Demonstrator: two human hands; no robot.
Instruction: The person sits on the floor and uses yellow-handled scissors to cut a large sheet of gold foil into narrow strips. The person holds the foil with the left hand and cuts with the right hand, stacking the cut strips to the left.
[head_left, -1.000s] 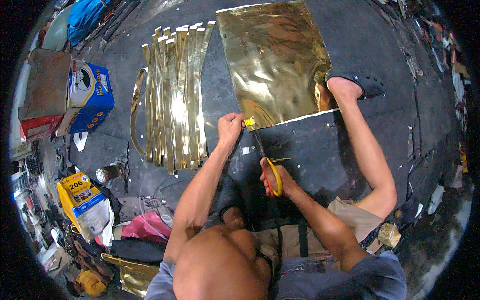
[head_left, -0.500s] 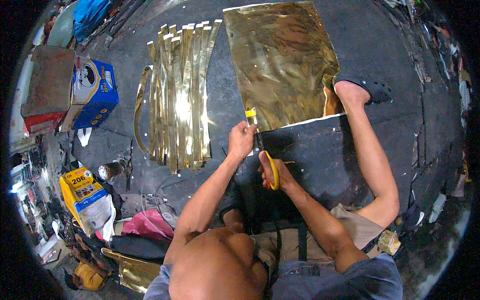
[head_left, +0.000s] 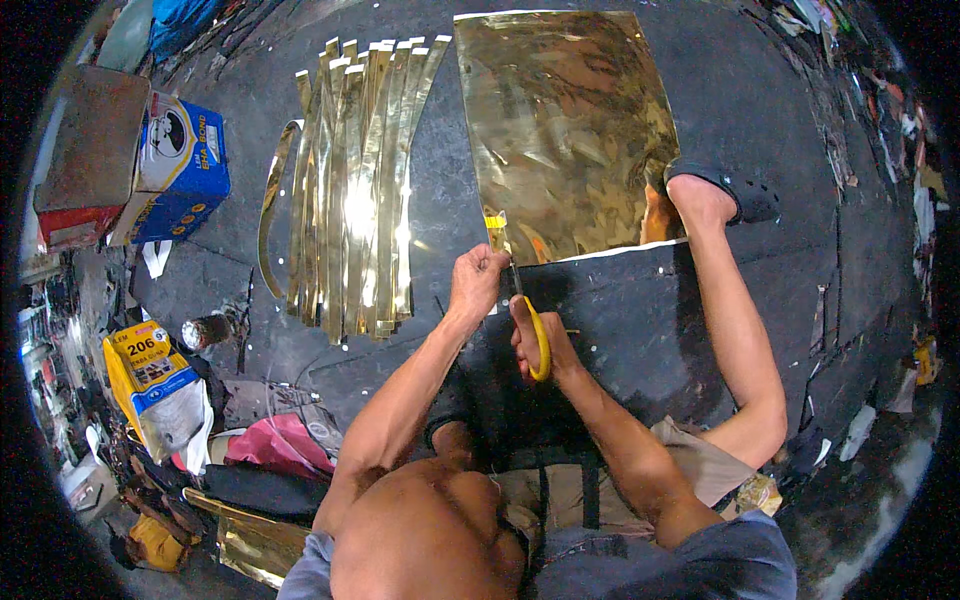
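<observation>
A large shiny gold sheet [head_left: 565,130] with a thin white edge lies flat on the dark surface in front of me. My left hand [head_left: 477,283] pinches its near left corner, fingers pressed together. Scissors [head_left: 543,345] with a yellow handle are gripped in my right hand [head_left: 562,350], and their blades meet the sheet's near edge just right of my left fingertips. I cannot tell how wide the blades are apart. Left of the sheet lies a pile of long narrow gold strips [head_left: 350,200] with white ends.
My foot in a dark clog [head_left: 745,195] rests at the sheet's right edge. A blue and white box-shaped can [head_left: 185,165] stands at far left, with a yellow and blue package [head_left: 150,365] nearer. Another gold sheet [head_left: 245,545] lies at lower left.
The whole view has shifted slightly. The scissors have turned a little in my right hand, and their red-orange handle part no longer shows. My left hand keeps its pinch on the corner.
</observation>
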